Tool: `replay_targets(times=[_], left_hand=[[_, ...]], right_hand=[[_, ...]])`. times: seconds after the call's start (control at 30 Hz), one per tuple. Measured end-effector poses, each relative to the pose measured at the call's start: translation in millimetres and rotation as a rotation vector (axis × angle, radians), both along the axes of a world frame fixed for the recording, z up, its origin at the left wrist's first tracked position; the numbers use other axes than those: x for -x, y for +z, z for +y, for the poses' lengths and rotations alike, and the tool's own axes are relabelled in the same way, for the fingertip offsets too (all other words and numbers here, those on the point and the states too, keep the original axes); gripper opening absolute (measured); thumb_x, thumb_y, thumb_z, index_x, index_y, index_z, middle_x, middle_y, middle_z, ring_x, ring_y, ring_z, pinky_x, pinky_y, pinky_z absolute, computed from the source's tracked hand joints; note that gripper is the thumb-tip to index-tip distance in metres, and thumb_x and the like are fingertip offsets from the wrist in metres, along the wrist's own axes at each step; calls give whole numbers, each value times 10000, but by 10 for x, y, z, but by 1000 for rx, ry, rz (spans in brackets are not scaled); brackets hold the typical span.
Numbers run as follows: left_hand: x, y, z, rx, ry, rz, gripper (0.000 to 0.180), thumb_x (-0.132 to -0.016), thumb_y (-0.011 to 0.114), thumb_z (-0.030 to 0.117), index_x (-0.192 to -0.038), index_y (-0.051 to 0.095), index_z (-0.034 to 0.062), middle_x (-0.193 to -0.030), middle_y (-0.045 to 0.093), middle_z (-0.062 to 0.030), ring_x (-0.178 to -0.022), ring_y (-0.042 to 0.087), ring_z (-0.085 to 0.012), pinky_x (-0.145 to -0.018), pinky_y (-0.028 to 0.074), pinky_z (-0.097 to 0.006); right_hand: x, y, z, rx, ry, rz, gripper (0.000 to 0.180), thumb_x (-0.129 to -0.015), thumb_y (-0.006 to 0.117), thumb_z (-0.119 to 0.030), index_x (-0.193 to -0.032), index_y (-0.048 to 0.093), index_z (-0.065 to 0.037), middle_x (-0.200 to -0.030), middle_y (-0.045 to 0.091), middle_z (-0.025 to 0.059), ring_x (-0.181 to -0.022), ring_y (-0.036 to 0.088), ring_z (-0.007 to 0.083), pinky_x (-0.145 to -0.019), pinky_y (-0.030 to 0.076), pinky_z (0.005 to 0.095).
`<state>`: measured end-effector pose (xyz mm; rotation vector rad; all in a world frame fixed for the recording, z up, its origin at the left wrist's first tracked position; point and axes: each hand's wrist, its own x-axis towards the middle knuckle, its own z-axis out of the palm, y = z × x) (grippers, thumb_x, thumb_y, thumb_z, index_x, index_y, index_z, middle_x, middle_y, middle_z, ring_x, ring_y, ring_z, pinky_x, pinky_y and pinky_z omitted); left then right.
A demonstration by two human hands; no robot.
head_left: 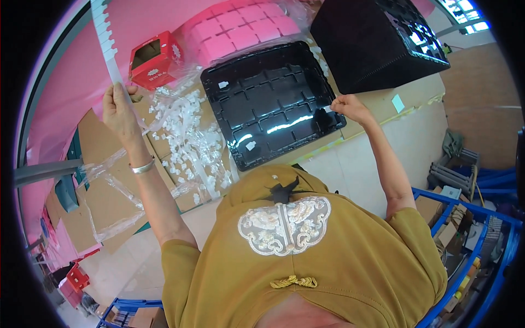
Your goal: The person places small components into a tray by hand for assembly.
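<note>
Raised at the left, my left hand [119, 112] pinches the lower end of a long white strip [108, 49] with a notched edge. A shallow black plastic tray [265, 101] with a raised grid lies in front of me. Two small white pieces, one a tab [223, 85] toward the far left and the other a tab [250, 146] toward the near left, rest in it. At the tray's right edge, my right hand [353, 107] is closed in a pinch on a small white tab [328, 109]. Its fingertips partly hide that tab.
Many white scraps [188, 128] and clear plastic film lie left of the tray. Beyond stand an open red box [156, 60] and pink gridded trays [240, 27]. A tall black tray stack [361, 49] is at the far right. Blue shelving [481, 240] stands right.
</note>
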<state>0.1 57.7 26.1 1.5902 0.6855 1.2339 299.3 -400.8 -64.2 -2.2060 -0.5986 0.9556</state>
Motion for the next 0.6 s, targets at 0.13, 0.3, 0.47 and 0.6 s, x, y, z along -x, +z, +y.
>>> replay_targets(times=[0.13, 0.3, 0.47, 0.6], left_hand=[[-55, -6, -118, 18, 2, 13, 219, -978, 548, 198, -963, 620, -8, -760, 653, -46, -660, 577, -80, -619, 460, -215], [-47, 36, -171, -21, 13, 78, 221, -977, 552, 197, -964, 625, -11, -770, 663, -46, -680, 585, -76, -625, 458, -213], [-10, 19, -134, -15, 39, 75, 223, -976, 553, 196, -972, 631, -14, -778, 671, -44, -686, 585, -72, -630, 452, -205], [-10, 25, -115, -20, 46, 80, 219, -976, 553, 192, -977, 632, -12, -787, 672, -48, -677, 580, -72, -634, 454, -207]], right_hand=[[118, -237, 2, 265, 103, -336, 195, -808, 646, -222, -876, 700, -48, -847, 694, 140, -811, 662, 278, -739, 504, 387], [263, -288, 51, 440, 112, -594, 213, -801, 702, -299, -833, 654, -94, -784, 677, 125, -810, 652, 337, -729, 503, 443], [427, -272, -54, 259, 59, -755, 182, -811, 686, -205, -956, 657, -98, -882, 651, 140, -827, 647, 332, -726, 509, 444], [645, -63, -198, 176, 275, -884, 335, -801, 629, -64, -1131, 648, -117, -906, 560, 129, -783, 630, 313, -722, 525, 407]])
